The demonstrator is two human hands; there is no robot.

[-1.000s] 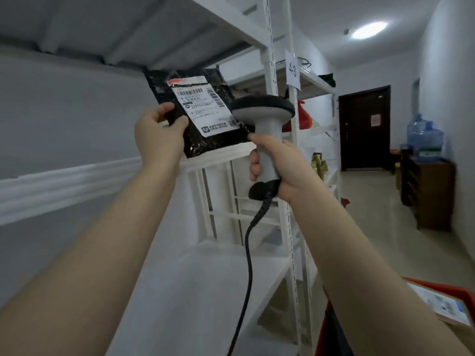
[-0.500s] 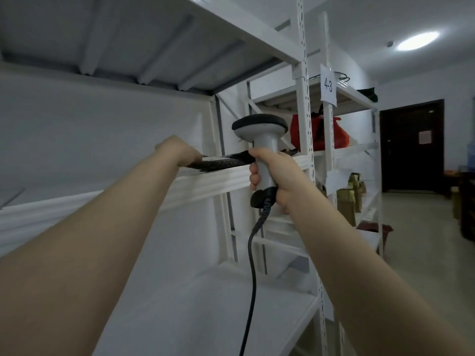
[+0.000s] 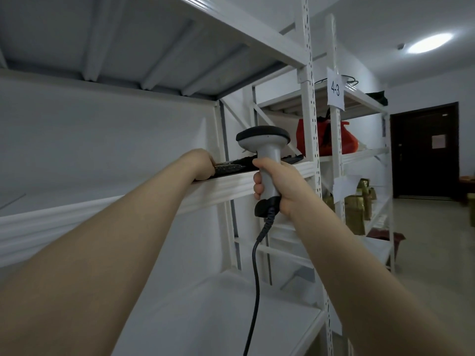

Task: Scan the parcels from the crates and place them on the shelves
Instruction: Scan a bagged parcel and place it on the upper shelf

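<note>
A black parcel (image 3: 236, 167) lies flat on the white middle shelf (image 3: 221, 187), seen edge-on. My left hand (image 3: 201, 163) reaches over the shelf's front lip and lies on the parcel's left end; its fingers are hidden behind the hand. My right hand (image 3: 280, 186) grips the handle of a grey barcode scanner (image 3: 267, 150) held upright just in front of the shelf edge, its black head level with the parcel. The scanner's black cable (image 3: 254, 278) hangs straight down.
A white upright post (image 3: 312, 150) stands just right of the scanner. The neighbouring rack carries a paper tag "4-3" (image 3: 335, 89), a red bag (image 3: 347, 140) and gold packets (image 3: 359, 209). A lower white shelf (image 3: 218, 317) lies below; a dark door (image 3: 424, 150) is far right.
One second ago my left hand held the parcel upright with its label facing the scanner. It has since laid the parcel flat on the middle shelf. The scanner has barely moved.
</note>
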